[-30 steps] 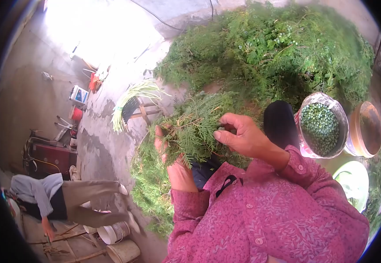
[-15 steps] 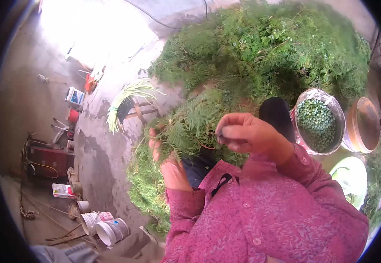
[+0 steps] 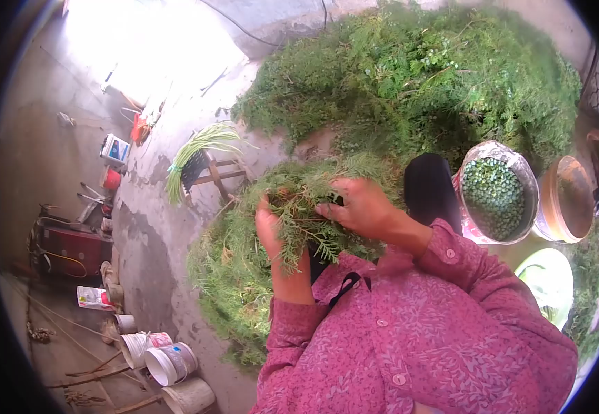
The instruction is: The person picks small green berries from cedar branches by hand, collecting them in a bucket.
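Pink sleeves [image 3: 296,324] frame a leafy green sprig [image 3: 305,224] between my hands. My left hand [image 3: 270,231] curls around it, best kept steady; my right hand [image 3: 367,209] pinches close among twigs, its exact catch hidden. Beyond: berries [image 3: 492,196] in a bucket [image 3: 494,147], then heaped greenery [image 3: 396,90].

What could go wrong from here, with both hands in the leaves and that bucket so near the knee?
The knee is right beside the bucket, so a shift of the leg might jolt it and spill the berries.
Leaves hide some fingers of the left hand, so a slipping grip on the sprig could be hard to spot.
Bits dropped by the right hand might get lost in the greenery.
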Tool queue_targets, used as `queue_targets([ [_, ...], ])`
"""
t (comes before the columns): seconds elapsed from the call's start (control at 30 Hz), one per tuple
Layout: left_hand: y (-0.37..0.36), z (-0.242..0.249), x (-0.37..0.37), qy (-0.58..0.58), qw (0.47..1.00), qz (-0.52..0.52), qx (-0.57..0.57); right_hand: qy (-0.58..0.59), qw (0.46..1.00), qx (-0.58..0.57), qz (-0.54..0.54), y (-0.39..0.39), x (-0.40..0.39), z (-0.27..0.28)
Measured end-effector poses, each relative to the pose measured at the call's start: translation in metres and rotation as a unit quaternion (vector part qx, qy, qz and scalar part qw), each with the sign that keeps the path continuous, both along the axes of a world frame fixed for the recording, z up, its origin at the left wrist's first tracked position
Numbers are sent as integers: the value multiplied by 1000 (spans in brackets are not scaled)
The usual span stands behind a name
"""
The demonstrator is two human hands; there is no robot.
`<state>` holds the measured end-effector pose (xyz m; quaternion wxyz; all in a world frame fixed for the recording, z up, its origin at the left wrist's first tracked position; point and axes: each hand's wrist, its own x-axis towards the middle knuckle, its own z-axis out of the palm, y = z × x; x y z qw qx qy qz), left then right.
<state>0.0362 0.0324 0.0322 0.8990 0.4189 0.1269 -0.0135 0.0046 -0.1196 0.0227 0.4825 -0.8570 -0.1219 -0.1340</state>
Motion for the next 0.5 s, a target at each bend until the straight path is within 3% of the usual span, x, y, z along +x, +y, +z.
queue_targets([
  [0.1, -2, 4, -3, -26, 1000, -6, 2, 87, 993, 81, 23, 0, -2, -5],
  [0.17, 1, 2, -1, -31, 999, -5, -4, -40, 992, 116, 15, 4, 1, -17],
  [0.2, 6, -4, 2, -36, 999, -21, -17, -39, 992, 117, 15, 3, -3, -12],
  [0.27, 9, -5, 3, -38, 998, -38, -29, 52, 998, 6, -18, -2, -16, 12],
  [0.3, 8, -3, 3, -27, 1000, -7, 13, 53, 998, 7, -19, -11, -16, 18],
  [0.37, 12, -3, 6, -15, 998, 19, 55, 191, 963, 168, 85, -42, -14, 27],
  [0.43, 33, -13, 13, -38, 999, 6, -23, 130, 961, 245, 1, -74, -34, 30],
  [0.47, 40, -17, 16, -52, 999, 6, 6, 139, 933, 323, -74, -92, -45, 23],
  [0.5, 45, -20, 17, -47, 999, 3, 4, 68, 940, 315, -117, -118, -56, 14],
])
